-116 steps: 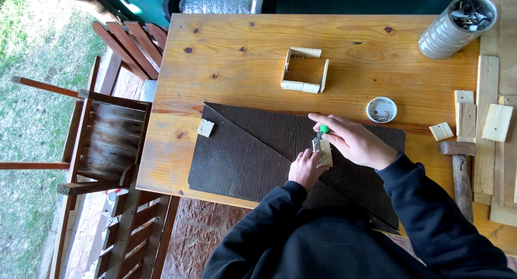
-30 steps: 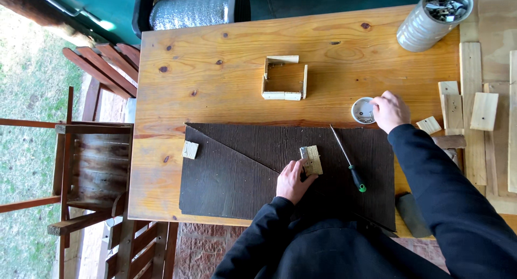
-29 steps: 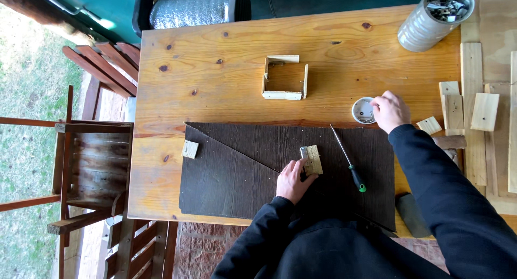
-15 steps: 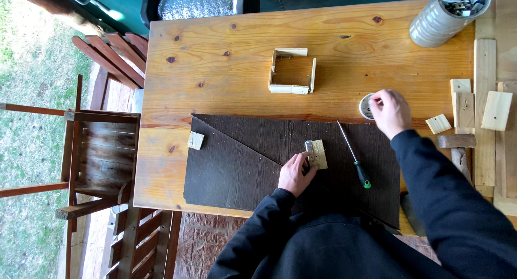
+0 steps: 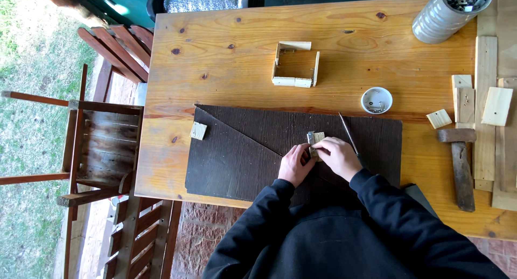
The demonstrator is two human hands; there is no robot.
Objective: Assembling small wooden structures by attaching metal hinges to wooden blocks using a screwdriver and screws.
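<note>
A small pale wood block with a metal hinge [image 5: 315, 139] rests on the dark board [image 5: 242, 150] near the table's front edge. My left hand [image 5: 295, 165] steadies the block from its near left side. My right hand [image 5: 336, 155] pinches at the block's right side, its fingertips closed on something too small to make out. A screwdriver [image 5: 347, 133] lies on the dark board just right of my right hand, its handle hidden by my wrist. A small white bowl of screws [image 5: 376, 100] sits beyond the board's far edge.
A small open wooden frame [image 5: 295, 63] stands mid-table. A loose wood square [image 5: 198, 130] lies at the board's left corner. A hammer [image 5: 459, 160], wood offcuts [image 5: 495, 106] and a grey can of hardware [image 5: 444, 12] are at the right. Folding chairs [image 5: 102, 144] stand left of the table.
My right hand has come back from the white bowl to the wood block. The screwdriver stays lying on the dark board. My left hand has stayed on the block.
</note>
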